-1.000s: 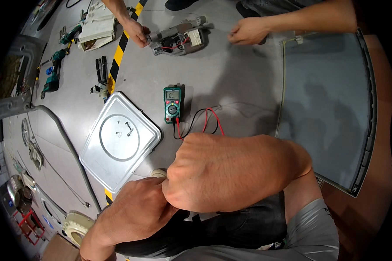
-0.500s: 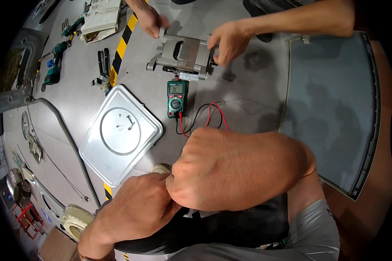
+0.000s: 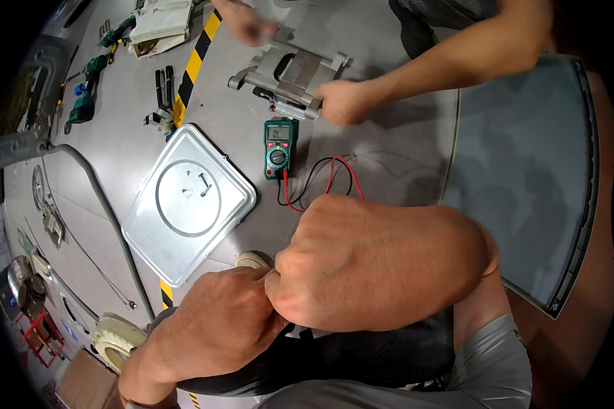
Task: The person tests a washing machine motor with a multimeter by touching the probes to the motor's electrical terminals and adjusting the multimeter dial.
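Observation:
My left hand (image 3: 218, 320) and my right hand (image 3: 368, 262) meet knuckle to knuckle above my lap, both with curled fingers. Whatever they may hold is hidden under them. Ahead of them a green multimeter (image 3: 278, 146) lies on the floor. Its red lead (image 3: 355, 174) and black lead (image 3: 307, 184) loop toward my right hand, and the red one passes out of sight behind it. Beyond the meter is a grey metal electric motor (image 3: 293, 75). Another person's hand (image 3: 344, 102) grips its right end; that person's other hand (image 3: 245, 24), blurred, is above its far left corner.
A silver panel (image 3: 140, 225) with several screws lies left of the meter. Farther left are cordless drills (image 3: 82, 109), pliers (image 3: 162, 102) and a grey hose (image 3: 106, 201). A large glass panel (image 3: 518, 170) lies on the right. Yellow-black tape (image 3: 194, 65) crosses the floor.
The motor has turned slightly, its right end now farther off. The other person's right-side hand has shifted nearer along it, and the other hand has moved up. My hands keep their pose.

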Demonstrator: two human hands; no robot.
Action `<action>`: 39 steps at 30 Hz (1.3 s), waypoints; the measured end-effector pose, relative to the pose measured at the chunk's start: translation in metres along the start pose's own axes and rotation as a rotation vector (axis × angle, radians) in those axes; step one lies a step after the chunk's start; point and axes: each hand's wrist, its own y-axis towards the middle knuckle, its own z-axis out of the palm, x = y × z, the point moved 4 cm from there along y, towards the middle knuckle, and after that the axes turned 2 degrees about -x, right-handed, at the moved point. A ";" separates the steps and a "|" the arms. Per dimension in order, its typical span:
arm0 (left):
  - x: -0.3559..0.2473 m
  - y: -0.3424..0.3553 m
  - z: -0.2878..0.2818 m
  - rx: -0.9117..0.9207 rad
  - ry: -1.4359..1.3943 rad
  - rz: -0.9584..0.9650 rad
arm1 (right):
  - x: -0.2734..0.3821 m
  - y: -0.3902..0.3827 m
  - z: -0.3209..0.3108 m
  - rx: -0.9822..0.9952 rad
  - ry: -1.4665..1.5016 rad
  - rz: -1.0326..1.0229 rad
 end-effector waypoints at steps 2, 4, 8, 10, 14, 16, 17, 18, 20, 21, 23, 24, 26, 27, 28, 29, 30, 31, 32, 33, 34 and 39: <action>-0.001 0.000 0.000 0.006 0.013 -0.007 | 0.000 0.000 0.001 0.007 0.005 0.001; -0.001 -0.001 0.001 0.009 0.022 -0.019 | -0.001 0.000 0.002 0.020 0.008 -0.001; -0.001 0.000 0.000 0.015 0.017 -0.013 | 0.000 0.000 0.001 0.018 0.009 0.006; -0.002 0.001 0.000 0.024 0.019 -0.016 | 0.000 -0.001 0.001 0.036 0.014 0.006; -0.002 0.000 0.000 0.014 0.006 -0.022 | -0.001 0.000 0.002 0.041 0.024 0.010; -0.002 -0.001 0.000 0.015 0.001 -0.032 | 0.000 0.001 0.002 0.048 0.010 0.010; -0.002 0.000 0.000 0.008 0.002 -0.027 | 0.000 0.001 0.001 0.041 0.011 0.008; -0.002 0.000 0.000 0.001 0.003 -0.023 | 0.000 0.000 0.000 0.034 0.012 0.005; -0.002 0.000 0.000 -0.007 0.001 -0.019 | 0.001 0.001 0.000 0.033 0.006 0.001; -0.001 -0.001 0.001 -0.008 -0.003 -0.020 | 0.001 0.001 0.000 0.039 -0.003 -0.001; 0.000 -0.001 0.001 -0.003 -0.011 -0.027 | 0.002 0.001 0.000 0.056 -0.032 0.003; 0.001 -0.001 0.002 0.003 -0.016 -0.033 | 0.003 0.001 0.000 0.068 -0.053 0.009; 0.001 0.000 0.002 0.004 -0.022 -0.032 | 0.003 0.001 0.000 0.069 -0.063 0.012; 0.001 -0.001 0.002 -0.002 -0.025 -0.025 | 0.003 0.002 0.000 0.058 -0.052 0.010; 0.001 -0.001 0.002 -0.007 -0.027 -0.017 | 0.002 0.002 -0.001 0.047 -0.042 0.008; 0.001 0.000 0.002 -0.009 -0.029 -0.012 | 0.002 0.001 -0.001 0.050 -0.035 0.010; 0.001 0.000 0.002 -0.012 -0.032 -0.008 | 0.001 0.001 -0.001 0.053 -0.029 0.012; 0.000 0.000 0.002 -0.014 -0.034 -0.003 | 0.001 0.000 -0.001 0.055 -0.023 0.014; 0.000 0.000 0.002 -0.017 -0.024 -0.002 | 0.001 0.000 -0.001 0.050 -0.027 0.007; -0.001 -0.001 0.002 -0.019 -0.015 -0.001 | 0.001 0.000 -0.001 0.046 -0.031 0.000; -0.002 -0.001 0.001 -0.021 -0.006 0.000 | 0.001 0.000 -0.001 0.041 -0.035 -0.007; -0.003 0.001 0.000 0.007 0.005 -0.016 | 0.001 -0.002 0.001 0.042 -0.029 0.030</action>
